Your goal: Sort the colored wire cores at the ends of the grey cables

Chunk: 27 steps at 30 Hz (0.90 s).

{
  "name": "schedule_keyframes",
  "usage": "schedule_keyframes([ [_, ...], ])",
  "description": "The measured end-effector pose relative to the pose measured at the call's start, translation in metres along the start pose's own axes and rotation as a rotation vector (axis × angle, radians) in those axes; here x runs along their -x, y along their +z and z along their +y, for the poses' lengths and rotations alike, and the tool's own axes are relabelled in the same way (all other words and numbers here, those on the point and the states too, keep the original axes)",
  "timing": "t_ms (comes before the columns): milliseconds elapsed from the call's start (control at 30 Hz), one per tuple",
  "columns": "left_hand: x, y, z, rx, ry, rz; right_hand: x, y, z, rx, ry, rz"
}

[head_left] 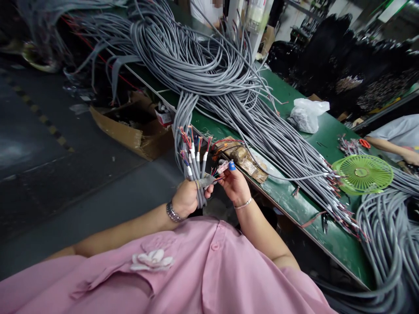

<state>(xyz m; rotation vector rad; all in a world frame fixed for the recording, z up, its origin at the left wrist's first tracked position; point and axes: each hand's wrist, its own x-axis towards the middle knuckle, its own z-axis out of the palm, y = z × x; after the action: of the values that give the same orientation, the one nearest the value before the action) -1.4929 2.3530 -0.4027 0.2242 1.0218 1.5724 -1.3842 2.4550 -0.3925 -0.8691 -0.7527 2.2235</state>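
Note:
My left hand [186, 198] is closed round a bundle of grey cables [194, 165], whose stripped ends fan upward in thin coloured wires above white sleeves. One cable end [207, 179] in this bundle points right, towards my other hand. My right hand [237, 188], with a blue cover [231, 165] on one fingertip, pinches the thin coloured wires [218, 176] of that end. Its fingers partly hide the wire tips. Just beyond my hands, at the table edge, lies a brown taped piece of cardboard [250, 161].
Long grey cables [262, 122] are heaped along the green table [304, 240]. A green round fan grille [362, 174] and a white plastic bag [307, 115] stand on it. An open cardboard box [127, 131] is on the floor at left. A co-worker's arm [389, 146] shows at right.

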Motion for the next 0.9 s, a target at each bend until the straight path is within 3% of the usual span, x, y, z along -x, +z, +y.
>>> schedule_keyframes([
  [333,-0.002,0.003,-0.003,-0.033,0.010,-0.008,-0.003,-0.001,0.005,-0.010,-0.029,-0.002],
  [700,0.004,-0.001,-0.002,-0.033,0.017,-0.020,-0.002,-0.004,0.004,-0.039,0.047,-0.078],
  [900,0.012,0.000,0.000,-0.026,0.068,0.006,0.003,-0.003,0.004,0.082,-0.054,-0.051],
])
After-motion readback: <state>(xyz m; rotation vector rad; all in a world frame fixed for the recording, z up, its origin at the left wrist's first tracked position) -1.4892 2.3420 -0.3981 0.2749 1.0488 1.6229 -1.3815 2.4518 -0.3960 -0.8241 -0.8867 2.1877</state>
